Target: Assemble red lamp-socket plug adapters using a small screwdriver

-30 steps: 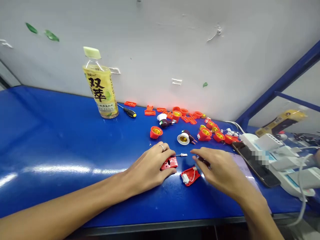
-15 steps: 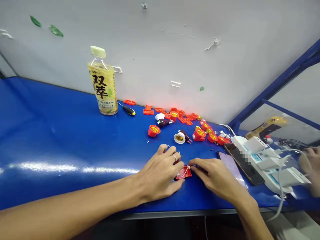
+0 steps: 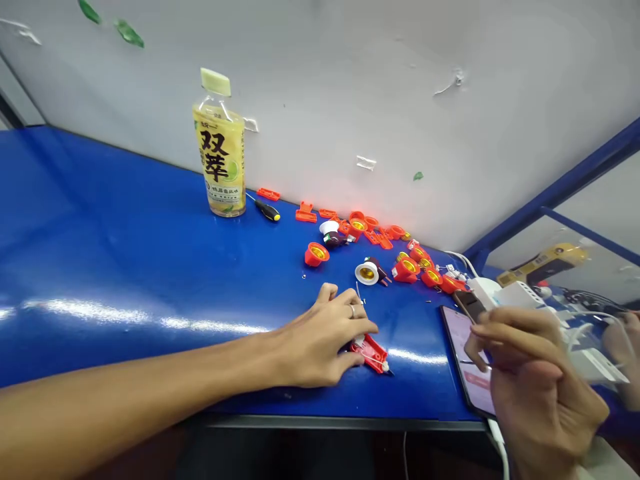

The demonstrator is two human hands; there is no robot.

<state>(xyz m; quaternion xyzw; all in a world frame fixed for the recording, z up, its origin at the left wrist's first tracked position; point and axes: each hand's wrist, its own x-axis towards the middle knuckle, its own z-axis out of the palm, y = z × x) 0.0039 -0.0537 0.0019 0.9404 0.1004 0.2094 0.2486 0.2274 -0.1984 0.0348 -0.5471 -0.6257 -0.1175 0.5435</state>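
My left hand (image 3: pixel 327 340), with a ring on one finger, rests low over the blue table. Its thumb and fingers are closed on the near end of a red plastic shell (image 3: pixel 371 352). A white wire and a small white piece show in the open shell; the rest is hidden under my fingers. A thin dark tip pokes out by its right end. My right hand (image 3: pixel 540 387) is raised at the right, over the edge of a lit phone (image 3: pixel 463 357). Its fingers are bent but apart, with nothing visible in them; I cannot tell whether one touches the screen.
Behind my hands lie several red lamp sockets (image 3: pixel 317 254), a white-rimmed socket with a dark plug body (image 3: pixel 367 273), and a screwdriver (image 3: pixel 267 210). A drink bottle (image 3: pixel 220 157) stands near the wall. At right are a white power strip (image 3: pixel 485 290) and another person's blurred hand (image 3: pixel 623 347).
My right hand has left the red shell and moved right, over the phone. The shell has turned, its right end now pointing down and right. My left hand still holds it.
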